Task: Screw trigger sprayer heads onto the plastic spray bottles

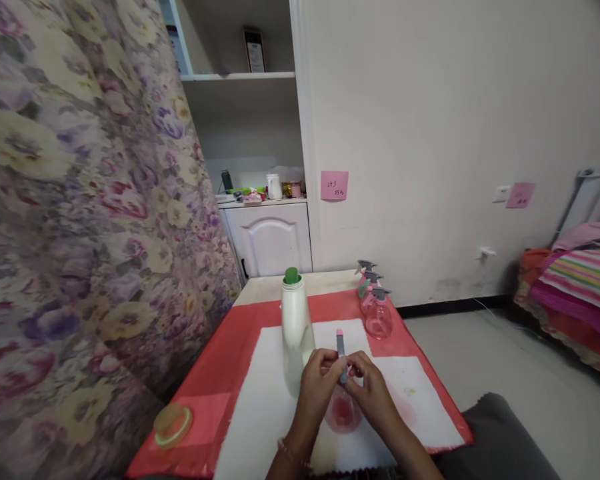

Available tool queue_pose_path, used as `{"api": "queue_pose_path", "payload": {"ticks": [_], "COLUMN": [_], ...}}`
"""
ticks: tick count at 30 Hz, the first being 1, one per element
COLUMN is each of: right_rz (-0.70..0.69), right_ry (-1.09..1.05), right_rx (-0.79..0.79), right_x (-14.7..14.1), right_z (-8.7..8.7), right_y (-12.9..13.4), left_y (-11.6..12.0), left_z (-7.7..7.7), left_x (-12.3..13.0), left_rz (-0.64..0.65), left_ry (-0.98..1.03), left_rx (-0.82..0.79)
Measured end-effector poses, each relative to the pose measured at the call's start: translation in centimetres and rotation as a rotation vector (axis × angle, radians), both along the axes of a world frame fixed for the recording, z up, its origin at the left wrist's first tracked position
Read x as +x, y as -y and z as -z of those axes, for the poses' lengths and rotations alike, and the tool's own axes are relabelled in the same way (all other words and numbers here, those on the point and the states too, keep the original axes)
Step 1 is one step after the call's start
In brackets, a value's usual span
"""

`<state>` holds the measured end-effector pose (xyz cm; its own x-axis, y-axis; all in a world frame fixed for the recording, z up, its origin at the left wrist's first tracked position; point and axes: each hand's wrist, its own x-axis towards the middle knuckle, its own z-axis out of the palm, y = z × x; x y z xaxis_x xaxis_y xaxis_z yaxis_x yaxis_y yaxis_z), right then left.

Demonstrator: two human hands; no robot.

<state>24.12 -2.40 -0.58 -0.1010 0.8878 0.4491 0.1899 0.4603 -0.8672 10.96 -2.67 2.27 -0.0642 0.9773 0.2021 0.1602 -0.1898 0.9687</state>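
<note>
Spray bottle (343, 415) stands just below both hands (322, 375) (369, 381), which pinch its grey sprayer head (341, 344).

Left of the fingers (363, 362) hangs a floral curtain (105, 173); beyond them stands a white cabinet (275, 241); to their right, a bed (591, 203) carries striped cloth (593, 273).

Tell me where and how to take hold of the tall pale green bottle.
The pale green bottle is probably best gripped by the handle-like curve on its right side, coming from the right. The bottle stands upright with that curve facing right, and its body looks broad. The left hand overlaps its lower right in this view, so whether the handle has an opening is unclear.
</note>
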Motion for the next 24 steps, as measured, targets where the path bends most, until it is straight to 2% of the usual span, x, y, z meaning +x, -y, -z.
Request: {"api": "queue_pose_path", "payload": {"ticks": [5,13,21,24], "right_rz": [-0.001,0.002,0.165,0.122], "right_ry": [-0.016,-0.028,-0.047,-0.045], "right_rx": [-0.021,-0.052,-0.075,-0.06], "right_x": [-0.1,-0.1,-1.0,-0.8], "right_z": [0.1,0.1,1.4,1.3], "right_y": [-0.2,-0.1,-0.3,-0.1], "left_y": [-0.2,-0.1,0.1,0.0], "left_z": [0.4,0.6,0.9,1.0], "left_x": [0.0,0.4,0.6,0.6], "left_rz": [0.011,-0.049,-0.126,-0.146], "left_ry": [0.027,0.033,0.013,0.001], "left_rx": [-0.021,0.021,0.088,0.105]}}
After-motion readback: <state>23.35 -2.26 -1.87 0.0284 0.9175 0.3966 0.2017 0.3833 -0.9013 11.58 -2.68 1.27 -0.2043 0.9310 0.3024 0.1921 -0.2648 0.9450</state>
